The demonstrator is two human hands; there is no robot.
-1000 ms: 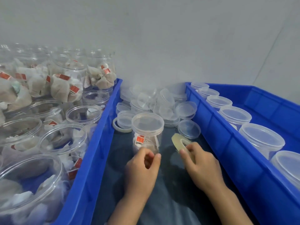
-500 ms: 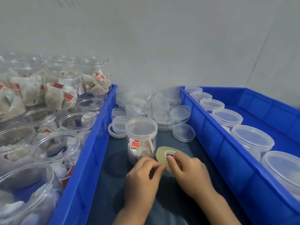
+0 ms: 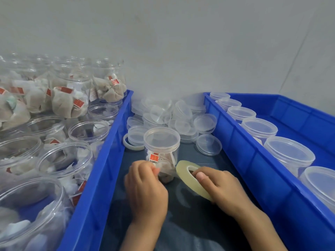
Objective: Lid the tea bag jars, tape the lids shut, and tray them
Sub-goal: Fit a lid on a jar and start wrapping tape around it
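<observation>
A: Which step is this?

B: Taping, I'd say. One jar (image 3: 161, 147) of tea bags stands on the dark cloth (image 3: 184, 211) between the two blue bins, and its lid (image 3: 161, 137) is already on. The right hand (image 3: 220, 187) holds the tape roll (image 3: 192, 178) just beside the jar, fingers curled over the roll's rim and one fingertip at its centre hole.

A: And the left hand (image 3: 146, 189)?

B: It's right in front of the jar's base, fingers bunched together as if pinching something small. Probably the tape's free end, but the hand is blurred and I can't tell for sure.

A: So what comes next?

B: My guess: pull out a strip, press it across the seam where lid meets jar, then tear it off. The jar is light, so it needs steadying while the tape goes on.

A: After that?

B: Into the right bin (image 3: 253, 160), where lidded jars (image 3: 288, 154) already stand in a row. The left bin (image 3: 101, 169) holds plenty of open jars (image 3: 63, 160), and spare lids (image 3: 172, 116) are heaped behind.
</observation>
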